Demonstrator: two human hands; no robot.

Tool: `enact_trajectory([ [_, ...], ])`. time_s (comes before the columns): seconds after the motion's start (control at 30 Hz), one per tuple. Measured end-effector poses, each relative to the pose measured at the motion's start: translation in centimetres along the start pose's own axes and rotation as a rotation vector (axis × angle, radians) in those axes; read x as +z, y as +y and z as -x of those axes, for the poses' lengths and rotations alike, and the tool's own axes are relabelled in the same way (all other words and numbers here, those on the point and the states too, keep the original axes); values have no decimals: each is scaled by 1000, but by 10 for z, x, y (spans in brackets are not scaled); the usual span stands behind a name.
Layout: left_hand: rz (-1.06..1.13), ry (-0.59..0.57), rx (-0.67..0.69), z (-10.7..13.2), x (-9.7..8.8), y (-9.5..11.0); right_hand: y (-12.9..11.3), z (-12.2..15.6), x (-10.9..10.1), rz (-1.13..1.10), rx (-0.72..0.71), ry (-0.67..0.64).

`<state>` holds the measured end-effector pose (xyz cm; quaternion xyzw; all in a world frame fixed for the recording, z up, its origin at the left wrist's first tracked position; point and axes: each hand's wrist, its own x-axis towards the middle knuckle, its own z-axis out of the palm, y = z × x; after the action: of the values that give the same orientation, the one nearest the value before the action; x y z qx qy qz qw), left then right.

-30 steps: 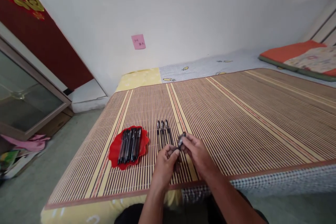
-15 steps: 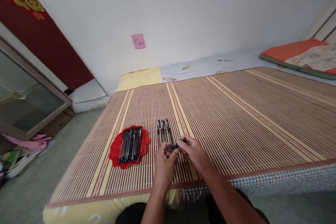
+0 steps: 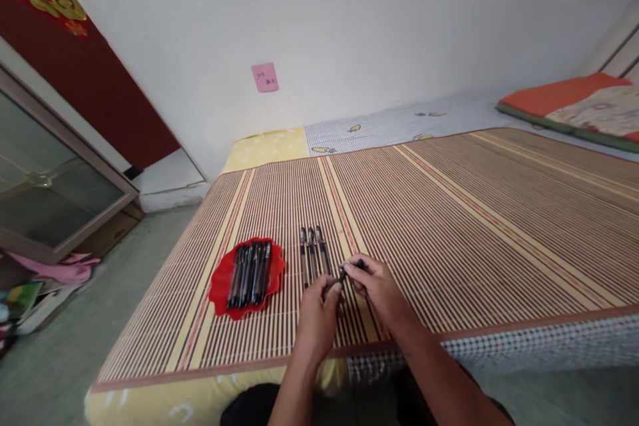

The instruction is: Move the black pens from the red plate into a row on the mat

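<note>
Both my hands meet over the striped bamboo mat (image 3: 449, 226) near its front edge. My left hand (image 3: 317, 316) pinches the near end of a dark pen (image 3: 343, 275). My right hand (image 3: 379, 289) pinches the pen's far end, where a small dark cap sits between thumb and forefinger. Just beyond my fingers three pens (image 3: 312, 249) lie side by side on the mat, pointing away from me. To their left a red scalloped plate (image 3: 217, 286) holds several more dark pens (image 3: 249, 273).
The mat covers a bed with a yellow sheet edge (image 3: 264, 146). A pink note (image 3: 264, 76) is stuck on the white wall. An orange-edged cushion (image 3: 574, 103) lies at far right. A glass door (image 3: 44, 186) and clutter on the floor (image 3: 34, 286) are at left.
My hands have lowered slightly toward the mat and shifted a bit right. The pen between them has turned from tilted up to lying flatter.
</note>
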<state>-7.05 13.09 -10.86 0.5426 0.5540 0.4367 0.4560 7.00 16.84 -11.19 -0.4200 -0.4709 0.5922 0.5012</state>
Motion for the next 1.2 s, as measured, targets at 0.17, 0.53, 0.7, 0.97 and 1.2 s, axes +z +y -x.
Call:
enact_trajectory([
  [0.17, 151, 12, -37, -3, 5, 0, -1, -1, 0, -14, 19, -10],
  [0.53, 219, -12, -80, -3, 1, 5, -3, -1, -1, -23, 56, -48],
  [0.7, 185, 15, -89, -3, 0, 2, 1, -2, -4, -33, 69, -60],
  [0.97, 306, -35, -102, -2, 0, 9, 5, -3, -7, -78, 108, -89],
  [1.2, 309, -105, -163, -3, -1, 3, 3, -4, -6, -55, 132, -95],
])
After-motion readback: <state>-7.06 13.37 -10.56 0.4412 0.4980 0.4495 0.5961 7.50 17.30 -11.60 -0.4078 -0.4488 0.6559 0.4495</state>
